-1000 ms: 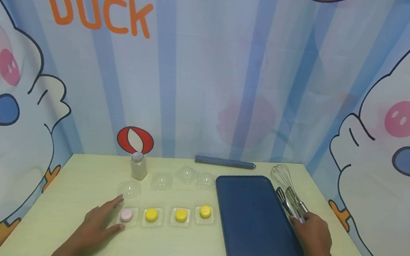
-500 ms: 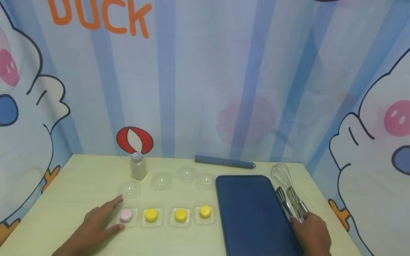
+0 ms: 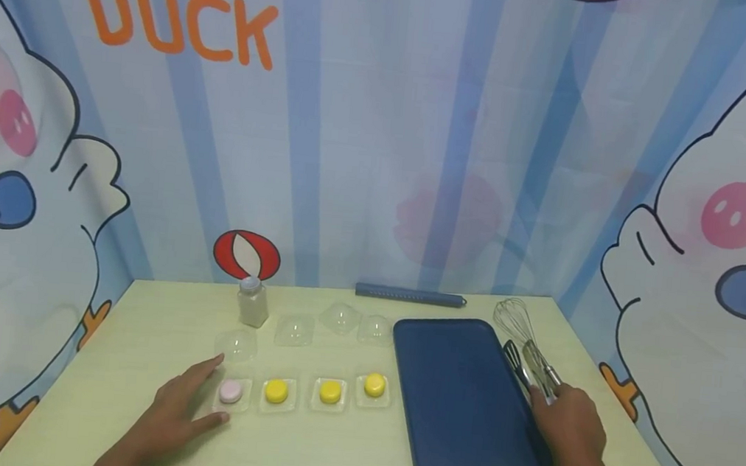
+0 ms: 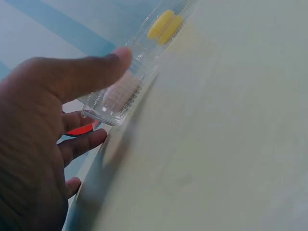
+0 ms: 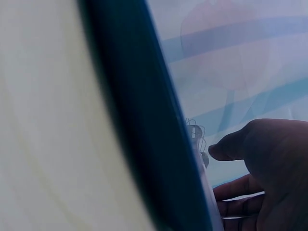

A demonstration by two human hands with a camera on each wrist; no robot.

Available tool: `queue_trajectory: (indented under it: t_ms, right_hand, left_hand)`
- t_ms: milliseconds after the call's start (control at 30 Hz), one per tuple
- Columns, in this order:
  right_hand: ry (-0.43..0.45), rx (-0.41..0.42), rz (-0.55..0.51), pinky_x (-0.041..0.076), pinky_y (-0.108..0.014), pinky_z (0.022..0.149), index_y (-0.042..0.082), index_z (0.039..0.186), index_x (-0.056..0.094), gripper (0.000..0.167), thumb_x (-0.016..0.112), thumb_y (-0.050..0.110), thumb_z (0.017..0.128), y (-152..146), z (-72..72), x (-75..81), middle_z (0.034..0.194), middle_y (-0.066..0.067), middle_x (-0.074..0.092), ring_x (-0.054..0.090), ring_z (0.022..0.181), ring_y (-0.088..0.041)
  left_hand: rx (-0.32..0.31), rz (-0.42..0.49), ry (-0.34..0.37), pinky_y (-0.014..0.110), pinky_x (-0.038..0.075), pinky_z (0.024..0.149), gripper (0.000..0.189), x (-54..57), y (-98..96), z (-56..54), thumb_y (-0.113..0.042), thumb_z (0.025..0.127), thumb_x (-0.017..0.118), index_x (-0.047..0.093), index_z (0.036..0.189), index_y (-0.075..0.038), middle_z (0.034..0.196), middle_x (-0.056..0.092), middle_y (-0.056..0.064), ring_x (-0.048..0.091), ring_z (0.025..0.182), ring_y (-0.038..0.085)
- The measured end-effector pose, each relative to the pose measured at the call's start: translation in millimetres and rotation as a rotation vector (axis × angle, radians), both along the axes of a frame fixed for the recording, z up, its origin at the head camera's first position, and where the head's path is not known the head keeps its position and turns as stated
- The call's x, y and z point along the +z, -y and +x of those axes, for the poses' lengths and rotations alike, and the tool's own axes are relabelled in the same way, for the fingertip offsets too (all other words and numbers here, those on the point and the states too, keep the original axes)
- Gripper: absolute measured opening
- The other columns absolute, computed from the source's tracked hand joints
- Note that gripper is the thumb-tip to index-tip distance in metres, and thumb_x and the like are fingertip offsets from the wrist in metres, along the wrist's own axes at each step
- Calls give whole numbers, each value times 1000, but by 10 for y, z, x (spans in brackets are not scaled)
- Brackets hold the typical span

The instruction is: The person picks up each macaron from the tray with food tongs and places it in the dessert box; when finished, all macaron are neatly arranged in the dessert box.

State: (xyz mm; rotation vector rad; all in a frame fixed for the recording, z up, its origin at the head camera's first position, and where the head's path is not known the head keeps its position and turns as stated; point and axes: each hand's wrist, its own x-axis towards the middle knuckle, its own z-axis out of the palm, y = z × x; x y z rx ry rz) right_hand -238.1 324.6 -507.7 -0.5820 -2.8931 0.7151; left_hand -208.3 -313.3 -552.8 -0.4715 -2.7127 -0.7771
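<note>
My left hand [image 3: 172,409] rests on the table with thumb and fingers spread, partly around a clear plastic base with a pink macaron [image 3: 230,391]. In the left wrist view, the thumb [image 4: 91,72] overlaps that base. Three yellow macarons [image 3: 275,391] stand to its right, each in its own clear base. My right hand [image 3: 568,422] lies at the near ends of several metal utensils [image 3: 535,371] beside the blue tray [image 3: 464,404]. Its thumb and fingers stand apart in the right wrist view. A wire whisk [image 3: 513,319] lies just beyond, its handle partly covered.
Several clear domed lids [image 3: 294,330] lie in a row behind the macarons. A small jar with a pale lid [image 3: 252,304] stands at the back left. A dark blue stick [image 3: 410,295] lies along the table's back edge, before the printed curtain [image 3: 383,115].
</note>
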Motion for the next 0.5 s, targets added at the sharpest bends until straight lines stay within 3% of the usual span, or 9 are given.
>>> queue_trajectory:
  t_ms: [100, 367, 500]
  right_hand:
    - [-19, 6, 15, 45, -44, 55, -8, 119, 72, 52, 64, 41, 103, 36, 6, 49, 100, -27, 72, 63, 76, -32]
    - [-125, 99, 126, 55, -67, 74, -12, 133, 67, 57, 64, 36, 105, 295, 33, 224, 117, -36, 69, 70, 105, -53]
    - [-213, 166, 152, 56, -71, 78, -11, 131, 69, 53, 67, 35, 105, 446, 5, 323, 119, -35, 69, 70, 108, -53]
  left_hand:
    - [-4, 27, 9, 76, 45, 110, 94, 33, -4, 5, -40, 89, 91, 45, 163, -6, 159, 57, 23, 56, 144, 50]
    - [3, 56, -130, 73, 48, 105, 94, 182, -107, 0, -34, 84, 94, 49, 162, -11, 157, 59, 20, 58, 141, 45]
    - [-29, 58, -153, 72, 45, 108, 91, 258, -216, -60, -34, 86, 93, 50, 162, -11, 158, 60, 18, 56, 144, 44]
